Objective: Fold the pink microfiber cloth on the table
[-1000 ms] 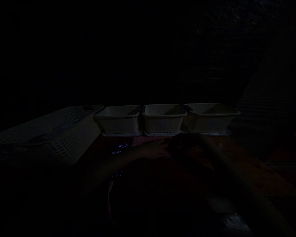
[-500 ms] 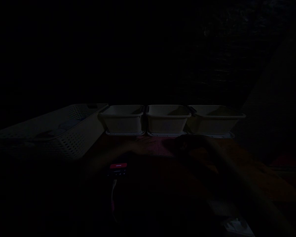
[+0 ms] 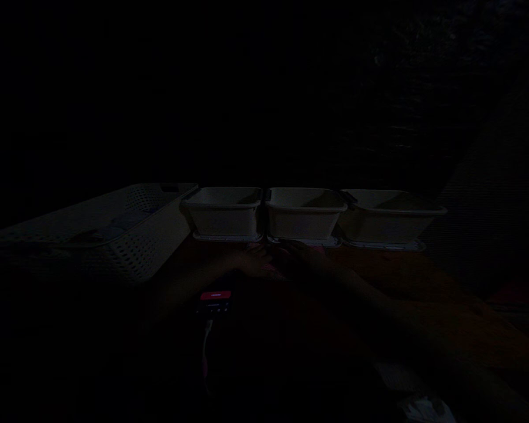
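The picture is very dark. A pink patterned cloth [image 3: 274, 269] lies on the reddish-brown table, in front of the middle bin. My left hand [image 3: 253, 261] rests on the cloth's left part, with its fingers stretched out flat. My right hand [image 3: 307, 258] lies over the right part, fingers reaching forward and to the left, seemingly flat. Both hands cover much of the cloth. Nothing shows in either hand.
Three pale bins, a left bin [image 3: 223, 222], a middle bin [image 3: 304, 223] and a right bin [image 3: 381, 228], stand in a row behind the hands. A perforated basket [image 3: 167, 235] is at left. A lit phone [image 3: 215, 301] with a cable [image 3: 207, 335] lies nearer.
My right hand has moved left and down flatter over the cloth, from a raised, curled pose. My left hand stays nearly in place. The view has shifted slightly.
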Demonstrator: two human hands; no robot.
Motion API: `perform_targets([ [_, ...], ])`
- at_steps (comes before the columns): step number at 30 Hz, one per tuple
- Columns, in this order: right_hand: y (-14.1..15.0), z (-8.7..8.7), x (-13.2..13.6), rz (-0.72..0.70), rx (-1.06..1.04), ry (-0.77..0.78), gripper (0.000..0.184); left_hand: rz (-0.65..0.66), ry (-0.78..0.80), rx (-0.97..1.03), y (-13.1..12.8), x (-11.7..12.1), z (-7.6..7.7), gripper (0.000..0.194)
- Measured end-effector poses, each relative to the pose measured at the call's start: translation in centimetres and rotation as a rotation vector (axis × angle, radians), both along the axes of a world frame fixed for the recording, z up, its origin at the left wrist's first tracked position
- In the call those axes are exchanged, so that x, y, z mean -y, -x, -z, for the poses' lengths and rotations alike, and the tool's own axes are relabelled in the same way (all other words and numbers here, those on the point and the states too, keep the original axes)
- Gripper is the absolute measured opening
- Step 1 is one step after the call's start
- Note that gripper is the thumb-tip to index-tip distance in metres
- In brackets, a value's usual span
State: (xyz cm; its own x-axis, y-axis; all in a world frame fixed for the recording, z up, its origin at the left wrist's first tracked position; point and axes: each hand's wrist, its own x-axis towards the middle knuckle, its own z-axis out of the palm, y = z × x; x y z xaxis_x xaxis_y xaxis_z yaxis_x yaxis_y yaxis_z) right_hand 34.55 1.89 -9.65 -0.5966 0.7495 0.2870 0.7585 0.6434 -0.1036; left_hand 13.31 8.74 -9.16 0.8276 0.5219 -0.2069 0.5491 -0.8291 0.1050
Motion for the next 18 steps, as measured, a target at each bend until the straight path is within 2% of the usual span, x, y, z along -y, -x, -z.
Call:
perform_targets([
  [3, 0.5, 2.3, -0.5, 0.037, 0.008, -0.042, 0.058, -0.028, 0.065, -0.053, -0.1, 0.1, -0.3, 0.077],
  [6, -0.1, 3.7, -0.7, 0.093, 0.057, -0.017, 0.064, -0.055, 0.100, -0.063, -0.1, 0.2, -0.5, 0.087],
  [12, -0.4, 4.2, 0.2, 0.181, 0.090, -0.017, 0.063, -0.039, 0.093, -0.096, -0.1, 0.1, -0.4, 0.093],
  [18, -0.9, 4.6, 0.7, 0.249, 0.101, 0.021, 0.066, 0.001, 0.082, -0.023, -0.2, -0.5, 0.1, 0.097],
])
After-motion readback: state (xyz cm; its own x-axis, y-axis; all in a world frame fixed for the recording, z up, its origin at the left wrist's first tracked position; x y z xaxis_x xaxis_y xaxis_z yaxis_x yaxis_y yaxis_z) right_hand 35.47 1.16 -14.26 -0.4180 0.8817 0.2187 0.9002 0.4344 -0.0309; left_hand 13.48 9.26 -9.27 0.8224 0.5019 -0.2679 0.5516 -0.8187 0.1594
